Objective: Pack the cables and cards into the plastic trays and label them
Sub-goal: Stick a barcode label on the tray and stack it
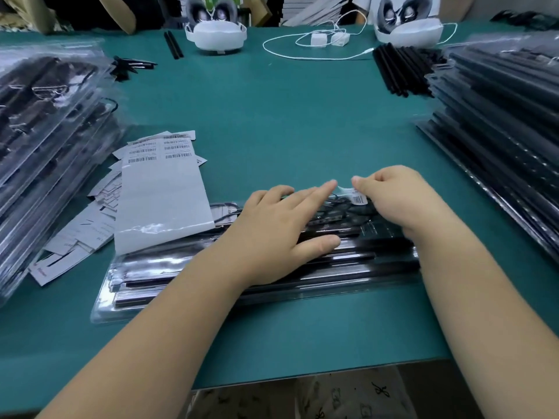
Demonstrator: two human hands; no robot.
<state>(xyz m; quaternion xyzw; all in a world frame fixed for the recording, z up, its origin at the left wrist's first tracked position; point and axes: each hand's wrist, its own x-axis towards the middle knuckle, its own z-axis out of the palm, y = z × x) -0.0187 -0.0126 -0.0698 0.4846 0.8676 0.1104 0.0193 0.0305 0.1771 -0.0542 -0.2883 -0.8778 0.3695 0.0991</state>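
Observation:
A clear plastic tray [169, 285] with black strips and a thin black cable inside lies near the table's front edge. My left hand [281, 225] rests flat on the tray's top, fingers straight and pointing right. My right hand [396, 201] is at the tray's far right part, its fingers curled and pinching a small white barcode label [358, 199] that touches the tray. A grey label backing sheet [163, 204] with barcode stickers at its far end lies over the tray's left end.
Stacks of packed trays stand at the left [45, 152] and at the right [508, 140]. Loose cards and label scraps [81, 237] lie left of the tray. Black strips [399, 68], two white headsets [216, 33] and a white cable [317, 40] lie at the back of the green table.

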